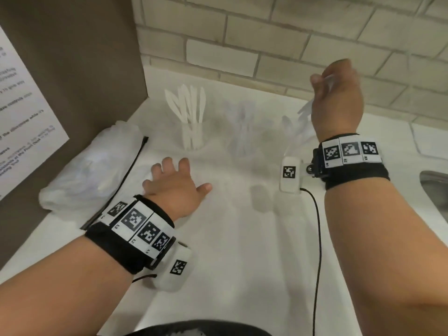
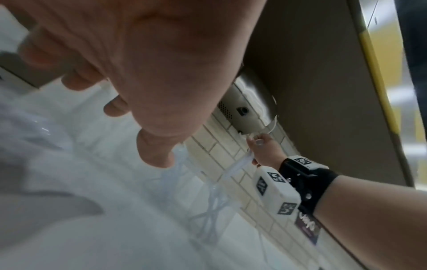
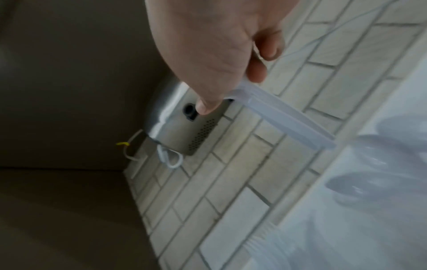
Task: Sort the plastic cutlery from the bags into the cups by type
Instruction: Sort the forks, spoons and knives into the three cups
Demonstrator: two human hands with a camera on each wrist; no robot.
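My right hand (image 1: 337,98) is raised near the tiled wall, above the rightmost clear cup (image 1: 294,134). It pinches a few clear plastic cutlery pieces (image 3: 284,117) by one end; their type is not visible. The pieces (image 1: 306,107) stick out below the hand. My left hand (image 1: 174,183) lies flat on the white counter with fingers spread, holding nothing. The left cup (image 1: 192,139) holds several white knives (image 1: 189,103). The middle cup (image 1: 240,134) holds blurred clear cutlery. A crumpled plastic bag (image 1: 92,166) lies left of my left hand.
A black strip (image 1: 132,168) lies beside the bag, against a brown side panel (image 1: 72,69) bearing a printed sheet. A metal sink (image 1: 434,187) sits at the right edge. A metal wall unit (image 3: 182,126) with white cords hangs above the tiles.
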